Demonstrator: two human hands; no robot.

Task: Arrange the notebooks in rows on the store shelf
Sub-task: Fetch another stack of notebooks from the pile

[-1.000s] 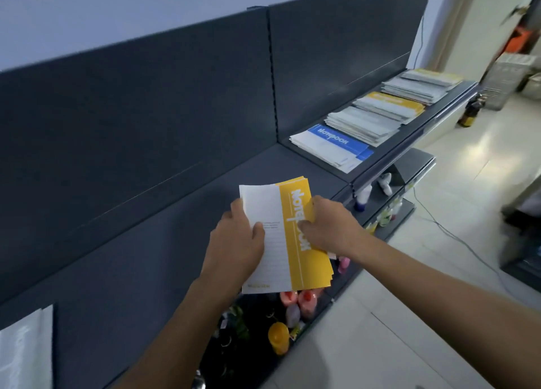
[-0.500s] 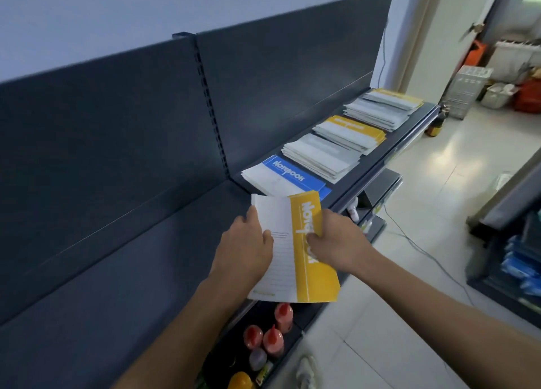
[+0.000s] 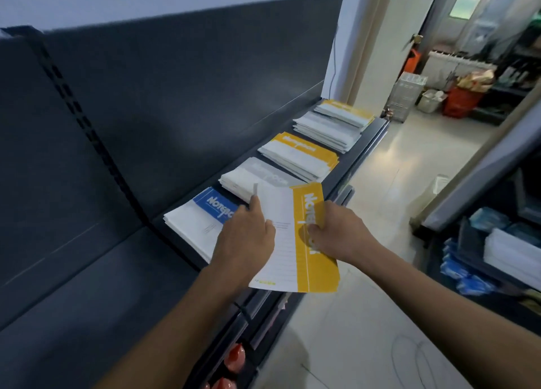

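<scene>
Running from near left to far right, the dark shelf (image 3: 87, 286) lies bare along its near half. A tall back panel (image 3: 175, 96) walls its left side, and its front edge drops to the pale floor (image 3: 366, 330), which has open room on the right. Four stacks lie in a row on the far half: the blue-topped stack (image 3: 190, 230) nearest, then the grey stack (image 3: 248, 175), the yellow stack (image 3: 298, 157) and the far stack (image 3: 333, 122), each just beside the next.

The held notebooks (image 3: 304, 248), white with a yellow band down the right side, hover above the shelf's front edge, near the blue-topped stack. The left hand (image 3: 246, 242) grips their left edge with the thumb on the white cover. The right hand (image 3: 339, 236) pinches the yellow band, thumb on top and fingers curled beneath. White lettering on the yellow band reads "Note…", with the rest covered. The blue band shows "Notebo…".
</scene>
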